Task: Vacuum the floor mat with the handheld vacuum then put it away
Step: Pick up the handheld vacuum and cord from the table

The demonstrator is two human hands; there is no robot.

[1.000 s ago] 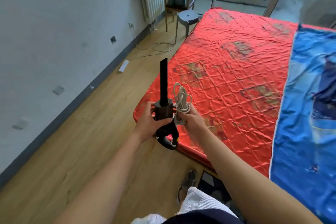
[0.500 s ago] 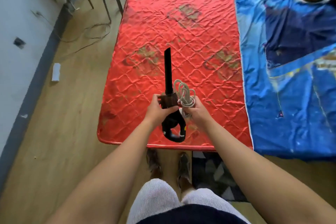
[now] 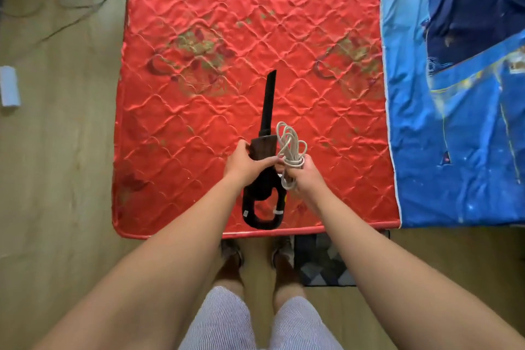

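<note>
My left hand (image 3: 245, 163) grips the handheld vacuum (image 3: 263, 146), my right hand (image 3: 305, 176) the coiled cord (image 3: 294, 162), over a red mat (image 3: 184, 128) on wood floor (image 3: 56, 179).

The view has swung from along the wall to straight down over the red floor mat (image 3: 199, 122). The left hand (image 3: 244, 163) with the handheld vacuum (image 3: 264, 148) and the right hand (image 3: 305, 176) with the coiled cord (image 3: 289, 145) now hang above the mat's near end (earlier, off its corner). The person's shoes (image 3: 231, 254) have come into view below its edge.

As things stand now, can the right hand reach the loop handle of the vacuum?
Probably yes: the handle hangs free beside the right hand, but that hand grips the coiled cord.
</note>
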